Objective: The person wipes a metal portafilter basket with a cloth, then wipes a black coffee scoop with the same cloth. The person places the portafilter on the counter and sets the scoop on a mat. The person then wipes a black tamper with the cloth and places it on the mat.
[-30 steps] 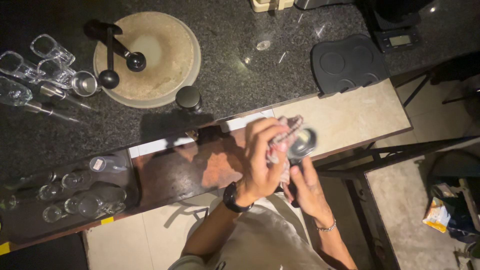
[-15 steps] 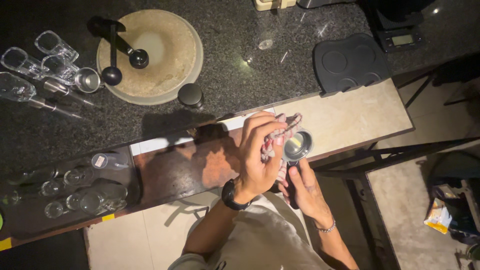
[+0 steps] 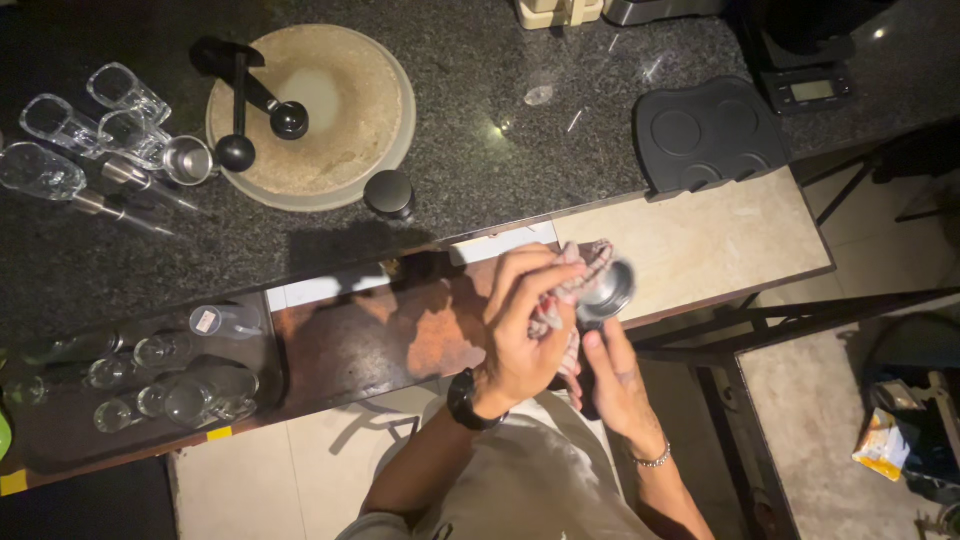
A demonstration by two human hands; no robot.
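My left hand [image 3: 520, 325] grips a reddish patterned cloth [image 3: 578, 280] and presses it against the rim of a round metal filter basket [image 3: 607, 288]. That basket sits at the end of a dark handle, which my right hand [image 3: 612, 375] holds from below. Both hands hover in front of my body, over the edge of a rusty brown lower shelf [image 3: 400, 335]. A black watch is on my left wrist and a thin bracelet on my right.
On the black granite counter [image 3: 480, 150] lie a round tan tray [image 3: 340, 130] with two dark scoops, several glasses [image 3: 60, 150] at the left, a small black knob [image 3: 389, 193] and a black tamping mat [image 3: 705, 135]. More glasses [image 3: 180, 395] stand on the lower shelf.
My left hand has kept rubbing the cloth around the basket, which tilted slightly. The view shifted a little; nothing else moved.
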